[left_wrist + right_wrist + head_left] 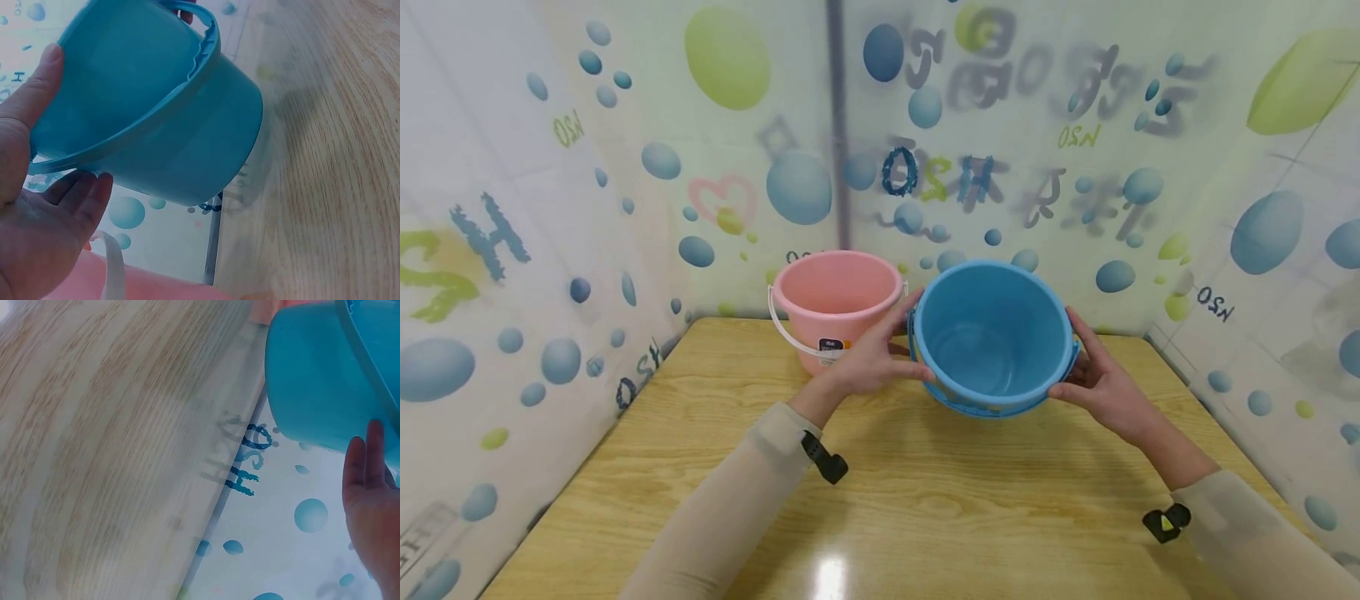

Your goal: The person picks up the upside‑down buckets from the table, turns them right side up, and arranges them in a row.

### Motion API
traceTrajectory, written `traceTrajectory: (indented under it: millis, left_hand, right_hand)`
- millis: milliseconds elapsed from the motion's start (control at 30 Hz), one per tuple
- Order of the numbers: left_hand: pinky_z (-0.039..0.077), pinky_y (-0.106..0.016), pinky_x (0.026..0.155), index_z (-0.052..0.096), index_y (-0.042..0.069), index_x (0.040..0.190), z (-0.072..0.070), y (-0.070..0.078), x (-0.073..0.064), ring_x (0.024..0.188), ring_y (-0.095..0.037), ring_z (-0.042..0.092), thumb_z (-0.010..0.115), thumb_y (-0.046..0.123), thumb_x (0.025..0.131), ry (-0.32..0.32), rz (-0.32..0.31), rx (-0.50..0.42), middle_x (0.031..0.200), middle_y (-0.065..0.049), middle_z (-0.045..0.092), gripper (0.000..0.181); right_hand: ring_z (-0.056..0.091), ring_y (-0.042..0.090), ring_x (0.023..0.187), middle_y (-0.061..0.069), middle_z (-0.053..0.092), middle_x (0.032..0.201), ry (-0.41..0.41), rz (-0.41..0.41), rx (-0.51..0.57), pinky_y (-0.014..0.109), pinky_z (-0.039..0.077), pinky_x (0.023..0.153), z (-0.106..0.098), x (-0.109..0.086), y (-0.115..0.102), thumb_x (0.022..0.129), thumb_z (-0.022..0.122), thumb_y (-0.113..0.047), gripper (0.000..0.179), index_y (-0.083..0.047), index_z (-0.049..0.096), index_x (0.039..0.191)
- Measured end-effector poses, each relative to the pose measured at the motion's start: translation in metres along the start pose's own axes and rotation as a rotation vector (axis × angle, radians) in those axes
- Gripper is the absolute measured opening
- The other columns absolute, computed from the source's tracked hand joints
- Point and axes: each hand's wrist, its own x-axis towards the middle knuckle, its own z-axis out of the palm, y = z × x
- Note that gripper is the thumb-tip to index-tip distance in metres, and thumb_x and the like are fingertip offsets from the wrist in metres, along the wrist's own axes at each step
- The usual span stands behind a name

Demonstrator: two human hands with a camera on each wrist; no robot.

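Note:
A blue plastic bucket [996,333] is held between both hands above the table, its open mouth tilted toward the head camera. My left hand [876,354] grips the left side of its rim, the thumb at the front and the fingers round the outer wall. On the opposite side my right hand [1108,379] holds it, thumb near the front rim. In the left wrist view the bucket's blue handle [209,37] lies close along the rim. Just behind my left hand stands a pink bucket [838,287] upright, its white handle [782,329] hanging down in front.
The wooden table [925,517] spreads beneath both arms. Printed curtains [1037,150] with blue and green ovals enclose it at the back and on both sides. Black straps with small devices sit at the left cuff [823,457] and right cuff [1167,522].

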Motion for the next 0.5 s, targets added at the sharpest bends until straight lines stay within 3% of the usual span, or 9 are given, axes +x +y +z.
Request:
traceTrajectory:
  millis: [100, 267, 500]
  left_hand:
    - [0.052, -0.057, 0.121, 0.015, 0.037, 0.178, 0.0003, -0.0002, 0.0002, 0.156, -0.047, 0.048, 0.091, 0.018, 0.09, -0.004, -0.002, -0.039, 0.174, -0.02, 0.039, 0.118]
    - [0.054, -0.059, 0.117, 0.015, 0.032, 0.178, 0.0011, 0.0004, 0.0009, 0.152, -0.052, 0.052, 0.09, 0.033, 0.085, -0.016, -0.017, -0.112, 0.173, -0.022, 0.038, 0.12]
    - [0.053, -0.06, 0.117, 0.016, 0.025, 0.178, 0.0003, 0.0005, 0.0023, 0.152, -0.051, 0.051, 0.087, 0.04, 0.084, 0.0, -0.017, -0.107, 0.179, -0.015, 0.035, 0.119]
  right_hand:
    - [0.073, 0.003, 0.117, -0.008, 0.065, 0.141, 0.005, -0.012, 0.013, 0.022, 0.065, 0.089, -0.001, -0.0001, 0.001, 0.105, 0.067, 0.006, 0.104, -0.027, 0.002, 0.179]
    - [0.064, 0.003, 0.131, -0.007, 0.049, 0.161, 0.006, -0.034, 0.036, 0.021, 0.063, 0.094, -0.0019, 0.0021, 0.002, 0.108, 0.064, 0.004, 0.096, -0.027, 0.008, 0.179]
    - [0.062, 0.003, 0.136, 0.024, 0.031, 0.174, 0.005, -0.021, 0.033, 0.022, 0.063, 0.096, 0.0004, 0.0043, -0.001, 0.109, 0.063, 0.002, 0.092, -0.025, 0.01, 0.179]
